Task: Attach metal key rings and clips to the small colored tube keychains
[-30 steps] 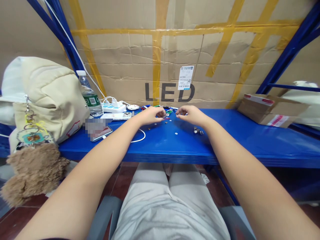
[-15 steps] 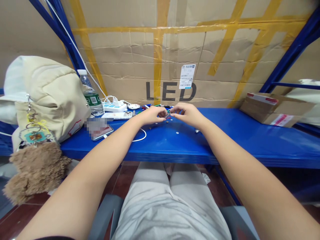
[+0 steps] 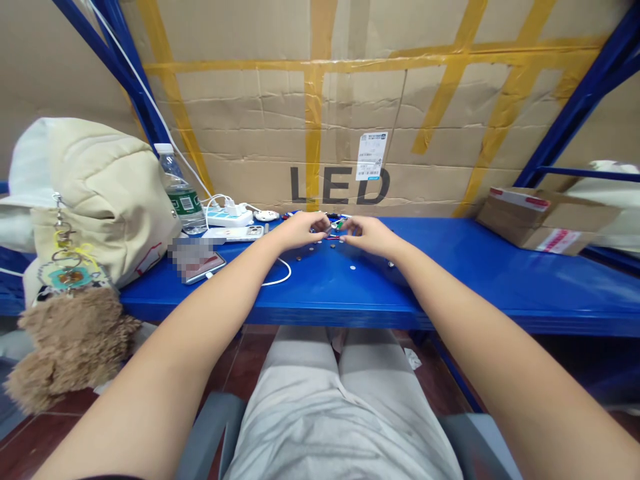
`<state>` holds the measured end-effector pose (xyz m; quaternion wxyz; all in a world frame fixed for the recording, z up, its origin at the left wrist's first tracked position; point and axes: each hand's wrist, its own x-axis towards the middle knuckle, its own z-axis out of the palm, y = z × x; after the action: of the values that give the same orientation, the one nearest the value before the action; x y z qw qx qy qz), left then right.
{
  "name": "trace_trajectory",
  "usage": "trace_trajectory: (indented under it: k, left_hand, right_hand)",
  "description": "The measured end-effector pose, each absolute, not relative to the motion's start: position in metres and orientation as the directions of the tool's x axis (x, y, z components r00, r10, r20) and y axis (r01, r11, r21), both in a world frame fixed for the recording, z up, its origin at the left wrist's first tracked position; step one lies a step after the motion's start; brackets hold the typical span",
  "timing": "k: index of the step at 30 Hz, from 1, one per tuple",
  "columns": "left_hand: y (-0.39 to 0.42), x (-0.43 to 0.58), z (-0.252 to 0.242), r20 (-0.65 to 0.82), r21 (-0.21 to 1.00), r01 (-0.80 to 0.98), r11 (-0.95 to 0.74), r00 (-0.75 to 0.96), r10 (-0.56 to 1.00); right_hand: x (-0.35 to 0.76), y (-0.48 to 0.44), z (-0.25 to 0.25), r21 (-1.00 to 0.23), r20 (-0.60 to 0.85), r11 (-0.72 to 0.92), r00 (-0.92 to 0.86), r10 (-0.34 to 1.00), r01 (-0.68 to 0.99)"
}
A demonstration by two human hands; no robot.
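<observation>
My left hand (image 3: 307, 229) is over the back middle of the blue tabletop. Its thumb and fingers curl together at a small pale thing, too small to name. Just to the right, my right hand (image 3: 371, 236) has bent fingers with a gap to the thumb; nothing clear shows between them. A green piece (image 3: 341, 226) shows between the hands, and a thin red piece (image 3: 334, 238) lies below. Several small discs are scattered in front, among them a white disc (image 3: 353, 268) and a brown disc (image 3: 333, 247).
On the left stand a cream bag (image 3: 110, 193), a water bottle (image 3: 183, 197), a power strip (image 3: 227, 215), a white phone (image 3: 235, 233) and another phone (image 3: 205, 268) with a cable. A small cardboard box (image 3: 535, 217) sits right. Large taped cardboard (image 3: 250, 127) backs the blue table (image 3: 450, 280).
My hands were nearly touching at one small thing; now they are slightly apart, and my right hand's fingers have parted. The view has shifted a little.
</observation>
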<state>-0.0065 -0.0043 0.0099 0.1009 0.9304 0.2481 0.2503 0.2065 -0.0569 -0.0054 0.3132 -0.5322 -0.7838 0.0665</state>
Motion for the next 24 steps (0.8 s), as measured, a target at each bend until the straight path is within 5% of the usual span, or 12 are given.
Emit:
trace_trajectory:
  k: [4,12,20,24]
  left_hand:
    - [-0.003,-0.008,0.010,0.436,0.307,0.428,-0.850,0.730,0.525]
    - [-0.001,-0.008,0.008,0.415,0.280,0.410,-0.868,0.764,0.494]
    - [0.002,-0.009,0.006,0.385,0.317,0.421,-0.850,0.762,0.521]
    - [0.002,-0.009,0.005,0.384,0.335,0.396,-0.855,0.771,0.508]
  right_hand:
    - [0.200,-0.049,-0.009,-0.299,0.253,0.392,-0.324,0.912,0.870]
    - [0.188,-0.047,-0.009,-0.266,0.219,0.377,-0.326,0.920,0.887]
    - [0.200,-0.051,-0.007,-0.242,0.654,0.478,-0.222,0.723,0.845]
    - [0.195,-0.053,-0.005,-0.229,0.725,0.574,-0.256,0.640,0.786]
